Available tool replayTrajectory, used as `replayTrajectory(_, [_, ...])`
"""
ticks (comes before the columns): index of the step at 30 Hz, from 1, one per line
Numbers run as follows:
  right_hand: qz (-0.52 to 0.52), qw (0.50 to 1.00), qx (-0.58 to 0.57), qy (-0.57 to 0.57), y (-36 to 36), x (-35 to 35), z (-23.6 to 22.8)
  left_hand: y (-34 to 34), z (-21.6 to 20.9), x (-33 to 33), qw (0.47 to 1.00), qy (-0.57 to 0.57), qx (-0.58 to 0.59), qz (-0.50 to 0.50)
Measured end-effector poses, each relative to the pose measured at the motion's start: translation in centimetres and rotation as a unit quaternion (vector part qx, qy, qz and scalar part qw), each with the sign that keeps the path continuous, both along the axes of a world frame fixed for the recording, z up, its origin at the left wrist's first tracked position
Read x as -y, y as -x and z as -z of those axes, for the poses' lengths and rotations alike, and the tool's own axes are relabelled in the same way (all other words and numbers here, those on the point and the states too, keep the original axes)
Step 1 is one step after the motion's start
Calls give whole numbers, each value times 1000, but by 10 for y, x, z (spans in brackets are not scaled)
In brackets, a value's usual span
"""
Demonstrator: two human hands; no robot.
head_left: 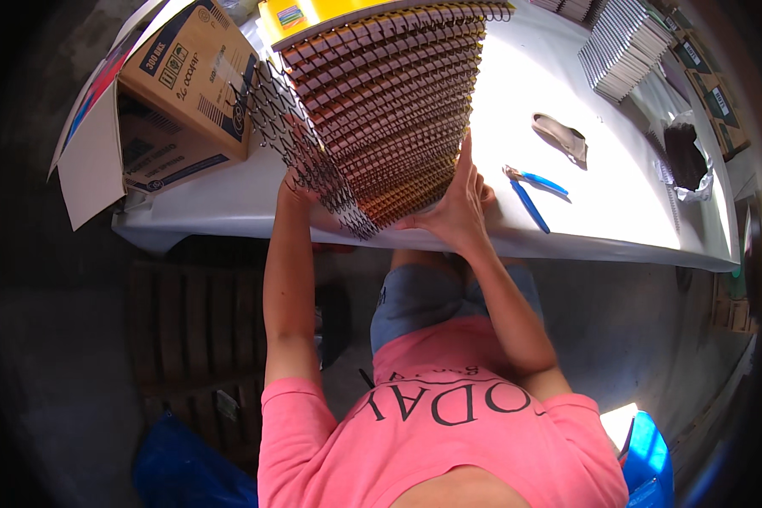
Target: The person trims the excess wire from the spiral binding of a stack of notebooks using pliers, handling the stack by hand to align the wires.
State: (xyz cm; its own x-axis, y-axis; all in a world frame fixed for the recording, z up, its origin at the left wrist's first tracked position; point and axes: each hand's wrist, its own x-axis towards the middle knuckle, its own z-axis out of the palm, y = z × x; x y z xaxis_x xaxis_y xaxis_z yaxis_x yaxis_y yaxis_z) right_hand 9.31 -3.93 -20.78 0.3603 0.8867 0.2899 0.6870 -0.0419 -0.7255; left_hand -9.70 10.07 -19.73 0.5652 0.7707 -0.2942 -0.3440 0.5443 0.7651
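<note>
A tall stack of spiral notebooks (389, 110) with dark wire coils stands tilted at the front of the table, a yellow cover on its far top end. My right hand (461, 207) grips its lower right side, thumb across the near end and fingers along the edge. On the left side, my left hand (300, 188) presses against the stack, its fingers mostly hidden behind the coils. More wire coils (292, 127) stick out along that left side.
An open cardboard box (190, 80) stands at left. Blue-handled pliers (533, 190) and a beige, curved object (560, 137) lie right of the stack on the white-covered table (601, 229). Farther right are more notebooks (622, 51) and a white plastic bag (694, 182) with dark contents.
</note>
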Motion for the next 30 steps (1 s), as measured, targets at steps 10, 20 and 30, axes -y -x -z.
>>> replayTrajectory(10, [-18, 994, 18, -109, 9, 8, 14, -3, 0, 1, 1000, -2, 10, -1])
replayTrajectory(20, [-7, 998, 55, -32, 10, 12, 8, -4, -3, 6, 1000, -18, 10, -17])
replayTrajectory(30, [6, 945, 263, 194, -126, 65, -17, 25, 19, 139, 884, -290, -256, -263])
